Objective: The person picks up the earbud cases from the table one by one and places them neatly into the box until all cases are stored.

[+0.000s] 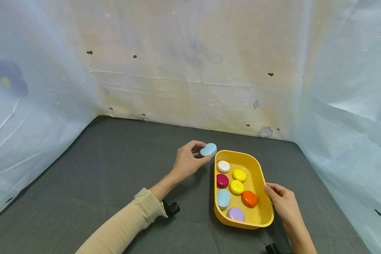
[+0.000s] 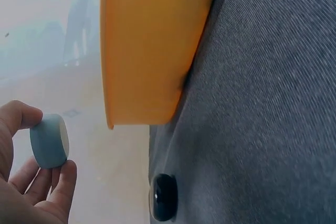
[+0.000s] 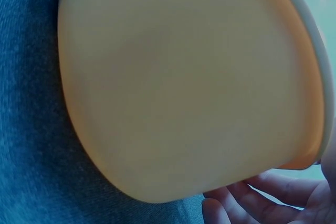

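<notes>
My left hand (image 1: 188,160) pinches a light blue oval piece (image 1: 208,150) between thumb and fingertips, above the cloth just beyond the left rim of a yellow tray (image 1: 261,211). In the left wrist view the piece (image 2: 49,141) shows a thick, smooth side wall. A glossy black rounded piece (image 2: 164,198) lies on the cloth below that hand, mostly hidden behind the fingers in the head view. My right hand (image 1: 284,203) grips the tray's right rim, thumb on top and fingers underneath. Fingers (image 3: 273,187) curl beneath the tray wall (image 3: 184,87) in the right wrist view.
Inside the tray sit rounded pieces: white (image 1: 223,166), dark red (image 1: 222,180), two yellow (image 1: 236,187), orange (image 1: 249,198), light blue (image 1: 223,198) and lilac (image 1: 236,213). Grey cloth (image 1: 114,183) covers the table, with pale patterned sheeting (image 1: 177,70) hanging around it.
</notes>
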A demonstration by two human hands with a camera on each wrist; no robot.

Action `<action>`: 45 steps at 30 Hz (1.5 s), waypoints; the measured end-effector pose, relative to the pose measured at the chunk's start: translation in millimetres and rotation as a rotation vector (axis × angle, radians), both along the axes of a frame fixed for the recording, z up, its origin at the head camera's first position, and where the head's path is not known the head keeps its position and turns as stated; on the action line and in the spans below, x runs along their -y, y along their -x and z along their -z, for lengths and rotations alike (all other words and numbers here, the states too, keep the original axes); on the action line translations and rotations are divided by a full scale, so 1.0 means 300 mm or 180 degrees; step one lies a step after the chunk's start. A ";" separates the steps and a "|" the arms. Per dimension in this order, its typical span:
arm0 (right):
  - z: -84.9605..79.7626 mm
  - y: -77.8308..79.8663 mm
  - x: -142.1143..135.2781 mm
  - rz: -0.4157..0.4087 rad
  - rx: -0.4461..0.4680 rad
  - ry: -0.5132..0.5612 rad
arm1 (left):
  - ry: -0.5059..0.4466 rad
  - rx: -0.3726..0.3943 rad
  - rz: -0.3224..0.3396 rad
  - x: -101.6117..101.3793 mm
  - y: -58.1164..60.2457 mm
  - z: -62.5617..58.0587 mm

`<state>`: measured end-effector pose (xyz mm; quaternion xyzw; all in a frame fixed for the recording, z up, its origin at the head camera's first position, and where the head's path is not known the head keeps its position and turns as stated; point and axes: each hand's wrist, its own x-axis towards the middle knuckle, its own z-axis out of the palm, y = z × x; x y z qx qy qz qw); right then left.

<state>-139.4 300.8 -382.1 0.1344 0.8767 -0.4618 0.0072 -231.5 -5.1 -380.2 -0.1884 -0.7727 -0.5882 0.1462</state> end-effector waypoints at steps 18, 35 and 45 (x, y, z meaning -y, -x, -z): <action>-0.001 -0.003 0.002 -0.0006 -0.0025 -0.0014 | 0.0010 -0.0019 0.0295 -0.071 -0.024 -0.013; -0.002 0.002 0.002 -0.0019 0.0033 0.0006 | 0.0209 0.0025 0.0673 -0.143 -0.050 0.012; -0.002 -0.001 0.001 -0.0015 0.0003 0.0012 | 0.0348 0.0001 0.0873 -0.180 -0.069 0.022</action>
